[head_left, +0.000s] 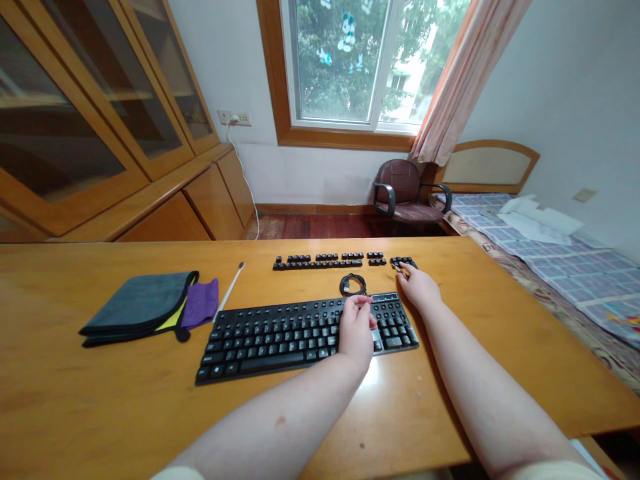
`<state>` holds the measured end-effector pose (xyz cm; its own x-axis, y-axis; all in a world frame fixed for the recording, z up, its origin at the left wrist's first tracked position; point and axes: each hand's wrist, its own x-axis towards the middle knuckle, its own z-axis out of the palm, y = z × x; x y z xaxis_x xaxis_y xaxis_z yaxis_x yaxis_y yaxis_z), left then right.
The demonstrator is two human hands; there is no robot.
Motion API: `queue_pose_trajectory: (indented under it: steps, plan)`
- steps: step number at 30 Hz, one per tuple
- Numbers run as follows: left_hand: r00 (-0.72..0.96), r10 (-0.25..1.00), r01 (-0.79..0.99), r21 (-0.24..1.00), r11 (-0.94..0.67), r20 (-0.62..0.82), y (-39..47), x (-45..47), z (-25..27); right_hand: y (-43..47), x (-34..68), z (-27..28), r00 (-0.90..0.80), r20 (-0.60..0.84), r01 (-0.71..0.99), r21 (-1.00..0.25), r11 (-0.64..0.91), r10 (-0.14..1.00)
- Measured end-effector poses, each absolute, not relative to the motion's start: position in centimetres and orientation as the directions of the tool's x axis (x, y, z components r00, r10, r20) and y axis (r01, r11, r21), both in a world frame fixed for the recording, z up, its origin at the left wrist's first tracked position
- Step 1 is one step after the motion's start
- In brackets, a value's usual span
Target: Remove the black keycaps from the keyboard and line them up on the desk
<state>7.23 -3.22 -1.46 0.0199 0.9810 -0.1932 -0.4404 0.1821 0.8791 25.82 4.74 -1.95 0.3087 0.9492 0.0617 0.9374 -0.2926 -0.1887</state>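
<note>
Left hand (357, 327) loosely curled over the black plastic keyboard (280, 337), grip unclear! Right hand (419, 288), part-open, meets small black keycaps (403, 259), hold unclear!

"What colour lies under the left fingers (358, 301)?"

"Black: the keyboard (270, 337), its keys marked with pale characters."

"By the right fingers (410, 268)?"

"The keycaps (317, 265) there are black too, and the table (125, 413) is orange-brown."

"Left of the fingers?"

"A grey cloth (143, 303) edged in black, showing yellow, and a purple cloth (201, 305)."

"Beyond them?"

"A maroon chair (400, 180) with black arms, a pink curtain (465, 87) and a blue-grey checked sheet (530, 233)."
</note>
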Motion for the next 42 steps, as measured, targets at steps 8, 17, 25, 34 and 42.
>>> queue_pose_trajectory:
  steps: [8,17,25,34,42]
  plan:
    - [0.015,0.980,-0.445,0.876,0.185,-0.200,-3.2,7.3,-1.4,5.1,26.2,-2.3,0.331,0.044,0.932,-0.175,-0.318,0.943]
    - [0.017,0.981,-0.435,0.882,0.181,-0.193,-3.2,7.2,-1.4,5.1,25.9,-2.1,0.347,0.036,0.926,-0.173,-0.337,0.937]
    - [0.022,0.983,-0.429,0.886,0.175,-0.184,-3.2,7.3,-1.4,5.2,25.7,-2.0,0.317,0.036,0.938,-0.161,-0.307,0.948]
    - [0.037,0.984,-0.409,0.896,0.173,-0.174,-3.2,7.3,-1.5,5.4,25.0,-1.8,0.327,0.023,0.940,-0.109,-0.323,0.945]
    - [0.027,0.985,-0.404,0.899,0.166,-0.169,-3.1,7.2,-1.5,6.2,25.0,-1.7,0.321,-0.003,0.940,-0.116,-0.319,0.947]
